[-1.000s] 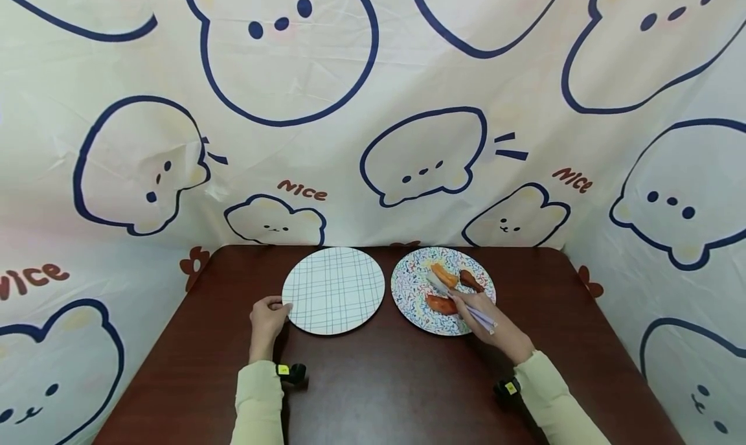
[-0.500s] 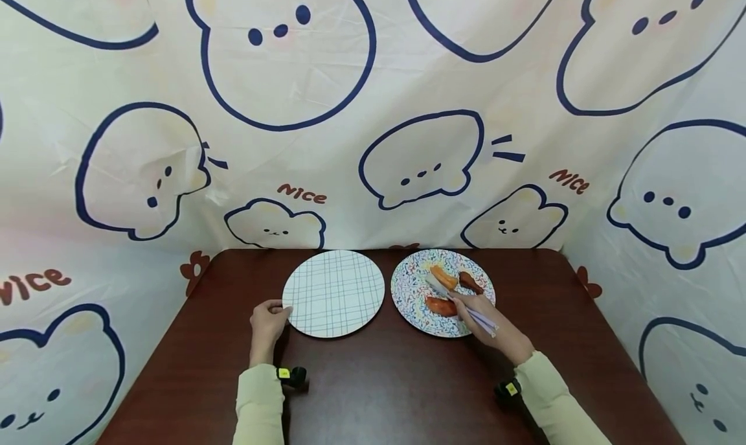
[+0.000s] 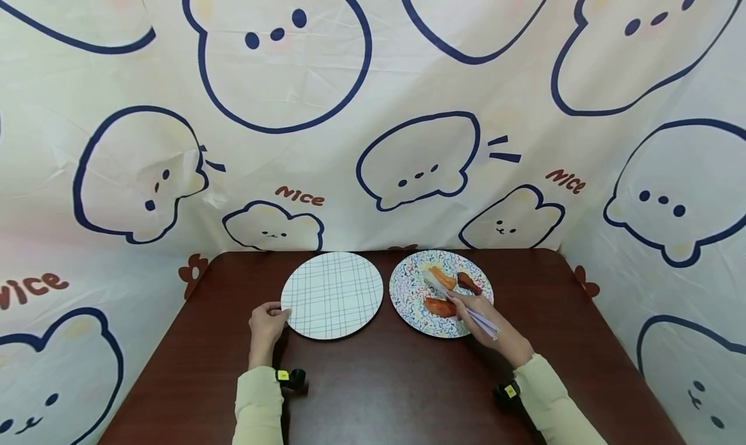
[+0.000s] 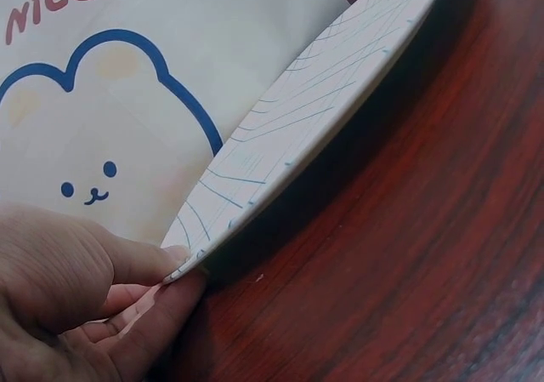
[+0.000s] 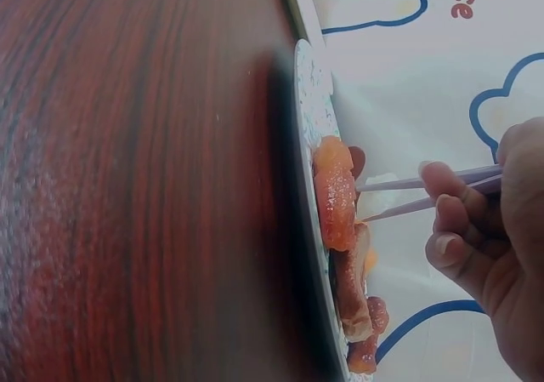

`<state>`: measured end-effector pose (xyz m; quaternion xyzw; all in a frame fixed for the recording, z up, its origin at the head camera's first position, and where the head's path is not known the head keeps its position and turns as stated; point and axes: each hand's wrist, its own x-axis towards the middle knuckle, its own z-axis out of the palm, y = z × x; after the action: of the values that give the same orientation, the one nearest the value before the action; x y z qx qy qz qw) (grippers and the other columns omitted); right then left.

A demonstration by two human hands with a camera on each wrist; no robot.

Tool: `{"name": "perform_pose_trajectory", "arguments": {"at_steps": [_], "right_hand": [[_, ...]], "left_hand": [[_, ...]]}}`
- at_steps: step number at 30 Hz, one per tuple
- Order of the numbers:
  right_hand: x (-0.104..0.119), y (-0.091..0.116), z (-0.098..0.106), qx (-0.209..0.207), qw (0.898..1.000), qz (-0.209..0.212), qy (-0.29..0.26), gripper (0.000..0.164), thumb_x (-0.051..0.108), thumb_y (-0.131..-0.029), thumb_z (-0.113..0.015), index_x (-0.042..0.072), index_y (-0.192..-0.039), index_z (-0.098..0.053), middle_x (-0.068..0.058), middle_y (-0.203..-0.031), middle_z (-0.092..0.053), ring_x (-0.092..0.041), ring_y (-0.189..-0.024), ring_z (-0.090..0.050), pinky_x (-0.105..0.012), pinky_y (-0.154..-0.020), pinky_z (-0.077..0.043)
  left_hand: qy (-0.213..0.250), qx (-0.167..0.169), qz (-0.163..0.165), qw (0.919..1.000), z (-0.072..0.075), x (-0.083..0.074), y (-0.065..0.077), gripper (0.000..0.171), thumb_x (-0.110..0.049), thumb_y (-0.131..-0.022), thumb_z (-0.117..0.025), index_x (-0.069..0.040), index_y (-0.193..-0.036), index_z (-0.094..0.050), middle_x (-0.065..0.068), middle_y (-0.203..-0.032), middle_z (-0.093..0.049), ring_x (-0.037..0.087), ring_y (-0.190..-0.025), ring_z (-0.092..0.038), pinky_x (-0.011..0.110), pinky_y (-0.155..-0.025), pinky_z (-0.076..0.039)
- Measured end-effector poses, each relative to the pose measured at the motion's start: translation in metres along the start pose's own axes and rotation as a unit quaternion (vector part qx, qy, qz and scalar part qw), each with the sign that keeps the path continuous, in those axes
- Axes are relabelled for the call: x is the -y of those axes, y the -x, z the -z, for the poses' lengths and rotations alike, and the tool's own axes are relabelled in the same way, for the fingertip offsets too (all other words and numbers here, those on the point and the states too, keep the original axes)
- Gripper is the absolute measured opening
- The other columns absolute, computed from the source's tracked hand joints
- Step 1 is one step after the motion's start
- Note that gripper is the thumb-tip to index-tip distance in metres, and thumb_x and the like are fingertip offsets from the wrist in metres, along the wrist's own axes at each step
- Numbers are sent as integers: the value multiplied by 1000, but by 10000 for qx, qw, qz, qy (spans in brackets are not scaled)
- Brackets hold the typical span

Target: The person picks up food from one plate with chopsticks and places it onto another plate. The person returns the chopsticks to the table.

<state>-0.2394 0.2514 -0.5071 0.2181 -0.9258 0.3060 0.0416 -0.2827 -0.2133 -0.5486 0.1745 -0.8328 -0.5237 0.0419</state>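
On the left, a white plate [image 3: 332,296] with thin blue-green grid lines has its rim pinched by my left hand [image 3: 268,325], thumb on top and fingers beneath. My right hand [image 3: 486,319] holds a pair of lilac chopsticks [image 3: 480,322] over a plate speckled in many colours [image 3: 408,309]. At the chopstick tips shows a small whitish piece [image 3: 433,279]. Around it on the speckled plate lie an orange-yellow piece of food [image 3: 443,278], a dark brown drumstick [image 3: 469,283] and a glossy reddish-brown piece [image 3: 440,307]. Low in the right wrist view, the chopsticks [image 5: 408,205] point toward the food.
Both plates stand side by side near the far edge of a dark red-brown wooden table [image 3: 373,393]. Behind and beside it hangs a pale cloth [image 3: 338,160] printed with blue-outlined bears. Each wrist wears a small black camera [image 3: 294,378].
Both hands keep their holds in nearly the same places. Only the head view has shifted slightly.
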Motion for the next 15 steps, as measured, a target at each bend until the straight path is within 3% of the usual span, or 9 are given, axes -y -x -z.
{"name": "perform_pose_trajectory", "arguments": {"at_steps": [4, 10, 15], "right_hand": [[2, 1, 0, -47, 9999, -110, -53, 40, 18, -110, -44, -5, -140, -58, -2, -74, -63, 1, -61, -48, -25, -68, -47], [7, -1, 2, -1, 9989, -448, -168, 43, 27, -110, -45, -3, -137, -61, 1, -70, -58, -6, -67, -55, -25, -71, -48], [11, -1, 3, 27, 9989, -459, -10, 39, 22, -109, -47, -3, -135, -63, -11, -96, -71, -15, -87, -62, -31, -80, -51]], "left_hand": [[16, 21, -32, 10000, 0, 1, -1, 39, -11, -96, -66, 11, -128, -60, 24, -104, -65, 21, -73, -69, 32, -63, -52], [19, -19, -35, 10000, 0, 0, 0, 38, -11, -96, -66, 10, -127, -61, 23, -104, -65, 18, -71, -68, 31, -62, -52], [32, -23, -17, 10000, -1, 0, 0, 38, -11, -96, -67, 10, -127, -61, 23, -103, -66, 18, -70, -68, 30, -62, -51]]}}
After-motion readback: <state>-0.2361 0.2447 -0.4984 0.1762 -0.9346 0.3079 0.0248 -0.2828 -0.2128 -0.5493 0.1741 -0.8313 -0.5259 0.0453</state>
